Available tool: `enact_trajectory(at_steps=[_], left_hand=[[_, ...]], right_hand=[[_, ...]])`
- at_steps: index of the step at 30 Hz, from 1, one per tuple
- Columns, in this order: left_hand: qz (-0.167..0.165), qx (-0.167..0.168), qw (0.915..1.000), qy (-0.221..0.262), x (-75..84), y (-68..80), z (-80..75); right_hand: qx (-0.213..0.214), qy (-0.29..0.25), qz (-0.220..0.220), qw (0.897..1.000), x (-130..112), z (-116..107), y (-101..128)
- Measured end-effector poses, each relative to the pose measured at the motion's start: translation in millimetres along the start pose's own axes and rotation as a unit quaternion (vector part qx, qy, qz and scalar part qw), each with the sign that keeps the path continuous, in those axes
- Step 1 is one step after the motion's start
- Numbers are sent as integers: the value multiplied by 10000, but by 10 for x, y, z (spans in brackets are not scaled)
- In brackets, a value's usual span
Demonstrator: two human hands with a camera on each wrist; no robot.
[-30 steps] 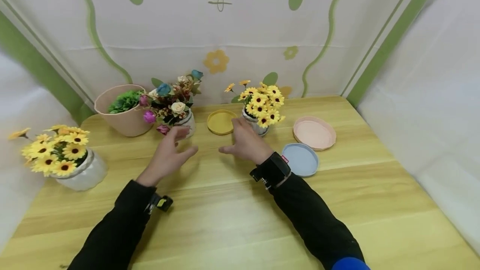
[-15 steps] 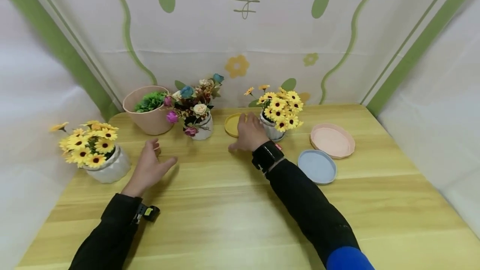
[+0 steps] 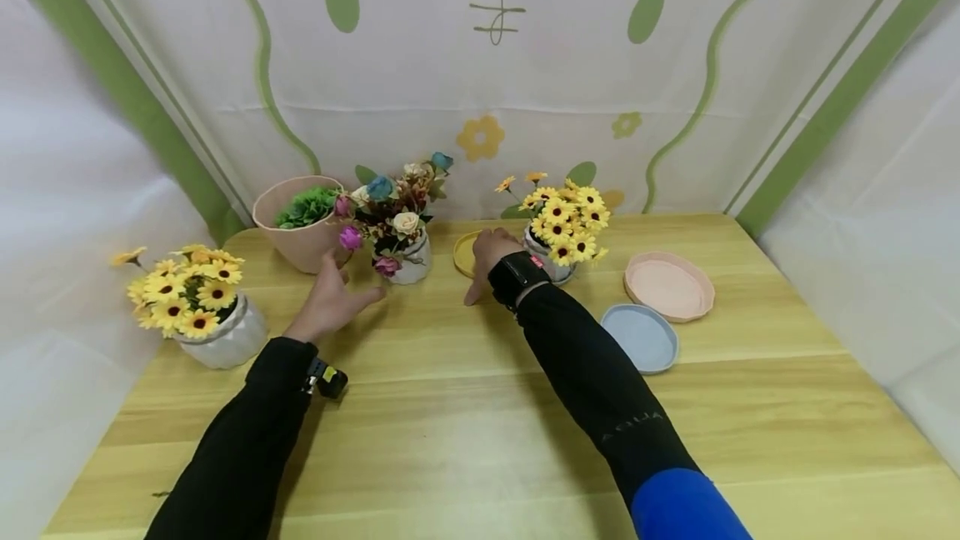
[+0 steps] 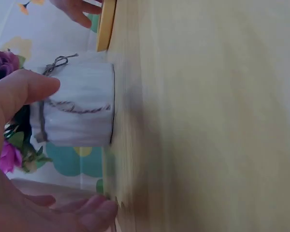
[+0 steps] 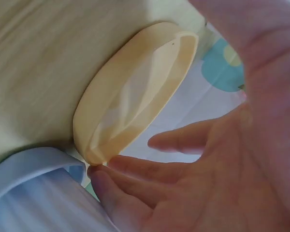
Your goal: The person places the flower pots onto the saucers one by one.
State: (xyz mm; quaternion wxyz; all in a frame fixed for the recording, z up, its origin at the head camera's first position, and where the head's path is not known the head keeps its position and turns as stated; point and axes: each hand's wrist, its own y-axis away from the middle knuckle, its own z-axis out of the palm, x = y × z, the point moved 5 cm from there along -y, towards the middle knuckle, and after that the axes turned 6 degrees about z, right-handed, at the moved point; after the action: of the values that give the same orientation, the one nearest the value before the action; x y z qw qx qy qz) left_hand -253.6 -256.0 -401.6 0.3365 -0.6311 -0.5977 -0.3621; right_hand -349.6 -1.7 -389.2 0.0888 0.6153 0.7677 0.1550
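While the right hand (image 3: 486,255) reached to the yellow saucer (image 3: 467,252) at the back of the desk (image 3: 465,423), its fingertips (image 5: 99,176) met the saucer's rim, fingers spread and gripping nothing; the left hand (image 3: 330,300) hung open just beside the white pot (image 4: 77,104) of mixed flowers, thumb near its side; the saucer looked light, stiff and smooth, best pinched at its raised rim.

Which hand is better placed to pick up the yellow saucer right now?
Right. The right hand is already at the yellow saucer, and the wrist view shows a fingertip at its rim. The left hand is open beside the white pot of mixed flowers, farther from the saucer.
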Motion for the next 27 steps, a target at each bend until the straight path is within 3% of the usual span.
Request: enact_trajectory(at_steps=[7, 12, 15, 19, 25, 26, 27], left_hand=[[196, -67, 9998, 48, 13, -214, 139], [451, 85, 9987, 222, 42, -383, 178], [397, 115, 9984, 384, 48, -482, 179], [399, 163, 9959, 790, 63, -590, 178], [401, 56, 9911, 1271, 96, -661, 264], [202, -93, 9786, 2047, 81, -672, 298], [185, -119, 9764, 2150, 79, -679, 314]], right_hand=[[-311, -635, 222, 9973, 58, 33, -219], [-78, -852, 252, 9960, 92, -5, -325], [14, -889, 327, 9955, 111, 0, -374], [32, -980, 320, 9947, 109, -4, -362], [65, -1472, 437, 9881, 105, -76, -151], [103, -1506, 438, 9876, 101, -89, -119], [149, -1543, 424, 9870, 95, -101, -92]])
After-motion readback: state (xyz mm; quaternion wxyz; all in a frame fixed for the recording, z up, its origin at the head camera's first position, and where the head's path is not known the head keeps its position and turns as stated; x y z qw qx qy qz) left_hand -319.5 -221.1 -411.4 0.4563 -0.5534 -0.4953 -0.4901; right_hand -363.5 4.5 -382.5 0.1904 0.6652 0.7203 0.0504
